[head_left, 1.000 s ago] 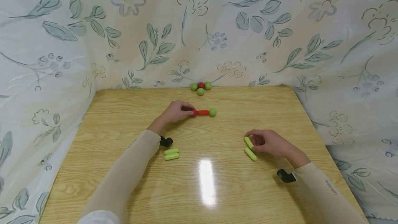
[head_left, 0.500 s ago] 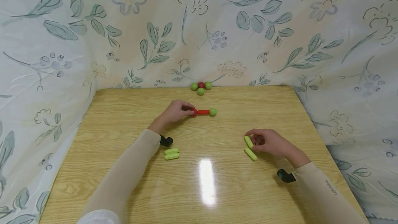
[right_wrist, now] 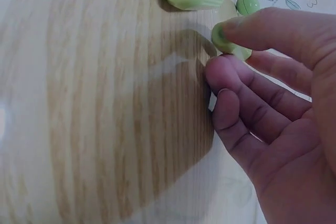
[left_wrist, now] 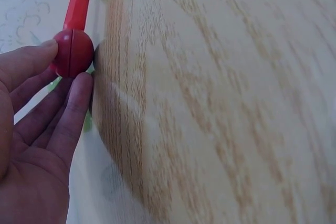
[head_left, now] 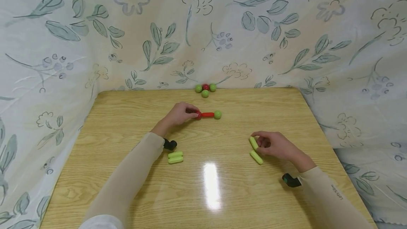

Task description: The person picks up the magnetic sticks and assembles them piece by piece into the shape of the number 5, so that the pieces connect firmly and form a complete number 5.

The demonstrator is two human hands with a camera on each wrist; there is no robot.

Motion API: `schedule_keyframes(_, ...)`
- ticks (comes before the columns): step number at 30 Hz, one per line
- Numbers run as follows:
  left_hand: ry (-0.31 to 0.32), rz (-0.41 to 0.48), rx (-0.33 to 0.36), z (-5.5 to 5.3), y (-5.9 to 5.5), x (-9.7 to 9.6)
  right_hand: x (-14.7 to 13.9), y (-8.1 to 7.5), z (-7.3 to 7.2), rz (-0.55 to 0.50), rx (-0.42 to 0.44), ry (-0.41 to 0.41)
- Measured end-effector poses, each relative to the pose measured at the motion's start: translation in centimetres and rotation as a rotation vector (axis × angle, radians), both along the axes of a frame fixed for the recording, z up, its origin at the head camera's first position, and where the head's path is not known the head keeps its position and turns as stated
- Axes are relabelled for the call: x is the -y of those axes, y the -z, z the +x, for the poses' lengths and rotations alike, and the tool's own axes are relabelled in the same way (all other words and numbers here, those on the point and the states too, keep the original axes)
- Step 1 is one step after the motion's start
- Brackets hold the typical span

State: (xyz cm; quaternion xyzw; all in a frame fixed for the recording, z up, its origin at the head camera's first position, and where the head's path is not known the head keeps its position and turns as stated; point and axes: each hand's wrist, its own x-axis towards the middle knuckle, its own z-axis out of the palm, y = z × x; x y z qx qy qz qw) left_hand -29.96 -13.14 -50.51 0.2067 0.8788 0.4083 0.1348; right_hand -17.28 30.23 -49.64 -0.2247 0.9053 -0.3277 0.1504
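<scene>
My left hand pinches a red ball between thumb and fingers. A red rod joins this ball to a green ball, and the joined piece lies along the table to the hand's right. My right hand pinches a yellow-green rod by its sides with thumb and index finger; the other fingers are bent beneath, as the right wrist view shows. A second yellow-green rod lies just nearer, almost in line with the held one. The thumb partly hides the held rod in the right wrist view.
Two more yellow-green rods lie side by side near the left forearm. At the far edge of the wooden table, several green balls surround a red ball. A flowered cloth hangs behind.
My right hand shifts the pinched rod slightly away, toward the table's far side, widening its offset from the rod below. My left hand and the joined piece stay put.
</scene>
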Motion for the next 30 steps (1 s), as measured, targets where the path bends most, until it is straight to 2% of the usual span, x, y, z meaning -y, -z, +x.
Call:
schedule_keyframes(10, -0.001, 0.002, -0.002, 0.0, 0.1, 0.1, 0.9, 0.0, -0.4, -0.082, 0.000, 0.079)
schedule_keyframes(23, 0.008, 0.006, -0.013, 0.0, 0.0, 0.1, 3.4, -0.4, -1.0, -0.162, 0.008, 0.075)
schedule_keyframes(30, 0.004, -0.005, -0.016, 0.0, -0.1, -0.1, 5.2, -0.8, -1.5, -0.214, -0.035, 0.065)
